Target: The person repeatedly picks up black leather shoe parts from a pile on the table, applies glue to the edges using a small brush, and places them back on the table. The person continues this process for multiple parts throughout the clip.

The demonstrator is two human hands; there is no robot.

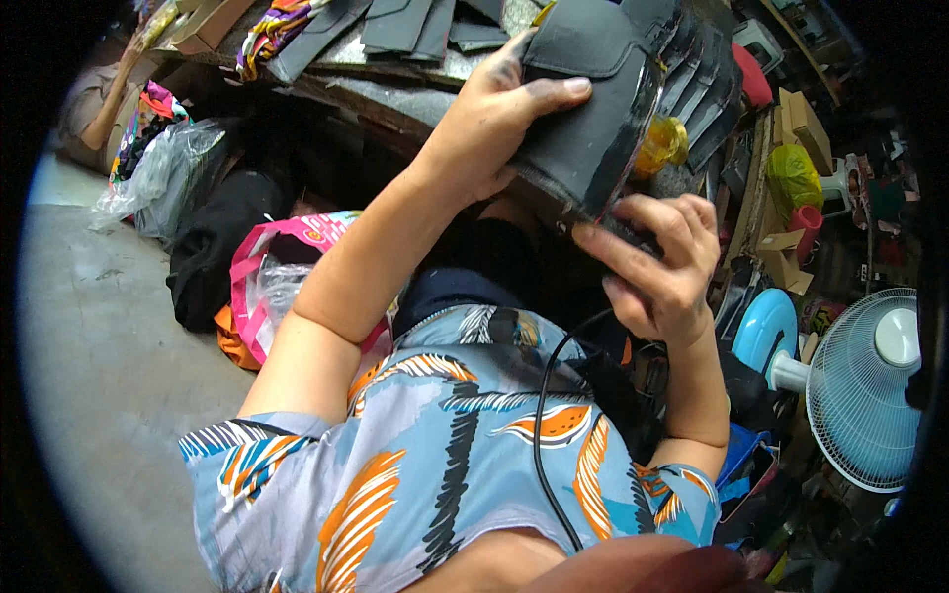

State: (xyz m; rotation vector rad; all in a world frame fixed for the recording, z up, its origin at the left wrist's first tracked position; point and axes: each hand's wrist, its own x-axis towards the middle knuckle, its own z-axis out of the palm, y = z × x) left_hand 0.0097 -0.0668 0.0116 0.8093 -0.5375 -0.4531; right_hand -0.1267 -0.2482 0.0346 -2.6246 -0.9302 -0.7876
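Observation:
A black leather pouch [578, 133] with a rounded flap is held up at the top middle, tilted. My left hand [504, 104] grips its left side, the thumb lying across the front below the flap and dark smudges on the skin. Close to the pouch's lower right corner is my right hand [667, 262], its index finger at the edge and the other fingers curled. Something small and dark shows between those fingers, too hidden to name. Behind the pouch, several similar black pieces [702, 89] lie overlapped beside a yellowish clear container [660, 146].
A worktable [386, 99] carries flat black pieces [410, 28] and colourful cloth [277, 35]. To the left are a pink bag [259, 287], a clear plastic bag [178, 183] and dark cloth [222, 242]. A blue-and-white fan [870, 395] stands right. Another person's arm [109, 104] shows far left.

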